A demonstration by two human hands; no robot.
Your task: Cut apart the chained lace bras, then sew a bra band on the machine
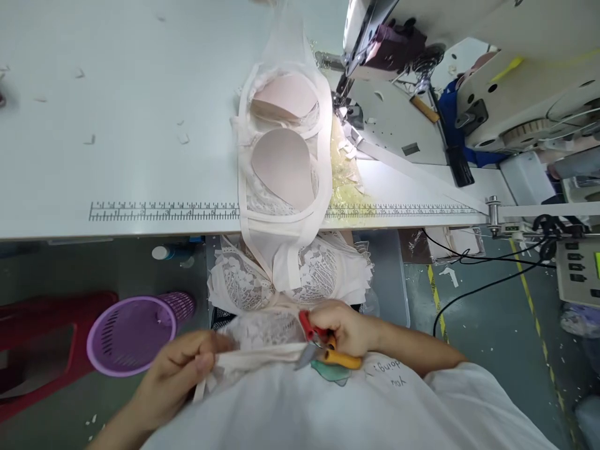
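Observation:
My left hand pinches the edge of a white lace bra held close to my body. My right hand is closed around small scissors with red and orange handle parts; their grey blade lies against the bra's white band. Its fingers may also hold the band, but I cannot tell. Just beyond, another bra with lace cups hangs below the table edge. A pale bra with smooth padded cups lies across the table and droops over its front edge.
A sewing machine stands at the right, with a white strip running from it to a metal guide. A printed ruler edges the white table. Below are a purple basket, a red stool and black cables.

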